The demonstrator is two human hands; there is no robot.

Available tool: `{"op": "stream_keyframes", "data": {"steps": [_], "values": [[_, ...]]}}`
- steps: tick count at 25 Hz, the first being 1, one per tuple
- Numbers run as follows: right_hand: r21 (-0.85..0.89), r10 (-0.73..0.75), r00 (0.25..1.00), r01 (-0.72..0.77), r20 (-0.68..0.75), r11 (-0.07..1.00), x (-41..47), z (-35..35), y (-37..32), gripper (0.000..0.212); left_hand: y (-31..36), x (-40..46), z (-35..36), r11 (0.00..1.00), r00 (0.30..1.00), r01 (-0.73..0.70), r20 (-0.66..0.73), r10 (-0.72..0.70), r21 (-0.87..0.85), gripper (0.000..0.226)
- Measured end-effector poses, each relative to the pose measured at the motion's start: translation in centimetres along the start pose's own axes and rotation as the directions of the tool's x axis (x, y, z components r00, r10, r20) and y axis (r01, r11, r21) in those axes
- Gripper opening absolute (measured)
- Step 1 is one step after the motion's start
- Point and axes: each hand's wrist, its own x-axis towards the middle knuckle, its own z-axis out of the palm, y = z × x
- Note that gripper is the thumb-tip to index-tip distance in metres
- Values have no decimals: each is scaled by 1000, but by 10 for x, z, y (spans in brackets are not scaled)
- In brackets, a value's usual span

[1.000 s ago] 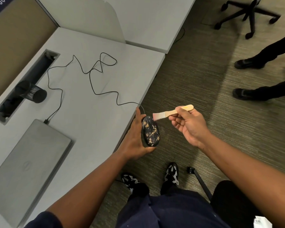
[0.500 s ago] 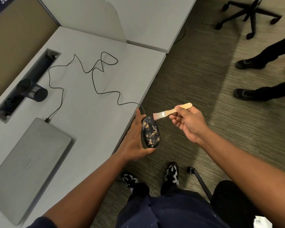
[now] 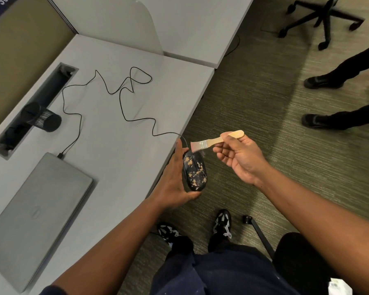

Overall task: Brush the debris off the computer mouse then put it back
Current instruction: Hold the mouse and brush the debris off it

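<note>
While left hand is cupping black computer mouse just past desk edge, over carpet, fingers curled under mouse body, thumb lying along its far side. Tan debris speckling mouse top. Right hand pinching wooden handle of small brush between thumb and fingertips, bristles hovering at mouse front end. Mouse cable snaking across desk toward closed laptop. Black mesh cup lying beside cable slot.

Closed grey laptop and black mesh cup on grey desk.
</note>
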Motion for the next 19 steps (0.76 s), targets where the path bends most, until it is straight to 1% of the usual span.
{"op": "stream_keyframes", "data": {"steps": [3, 4, 6, 8, 10, 11, 13, 16, 19], "values": [[-77, -45, 998, 41, -50, 996, 0, 4, 2, 20, 3, -1, -1, 999, 1000, 12, -3, -13, -32, 161], [-70, -55, 997, 51, -60, 996, 0, 5, 2, 17, 3, -1, -1, 999, 1000, 15, -1, -15, -41, 161], [-50, -47, 998, 45, -34, 998, -1, 6, 2, 12, 3, -2, -2, 999, 1000, 8, -1, -8, -38, 161], [-92, -55, 998, 51, -37, 994, -1, 7, 3, 10, 2, -3, -2, 999, 1000, 1, -2, -1, -37, 161], [-127, -102, 992, 91, -76, 988, 0, 7, 3, 9, 1, -4, -3, 999, 1000, 16, -2, -16, -43, 161], [-123, -116, 990, 106, -75, 987, -1, 8, 2, 9, 1, -4, -4, 999, 1000, 22, 0, -22, -46, 161], [-117, -116, 993, 113, -17, 987, -3, 9, 2, 10, 2, -3, -5, 999, 1000, 21, 4, -21, -41, 161], [-234, -149, 988, 153, 36, 960, -6, 13, 4, 6, 2, -3, -5, 998, 1000, 14, 0, -14, -56, 161], [-340, -266, 963, 261, 31, 904, -7, 14, 0, 9, -1, -3, -5, 997, 999, 31, -13, -32, -75, 163]]}}
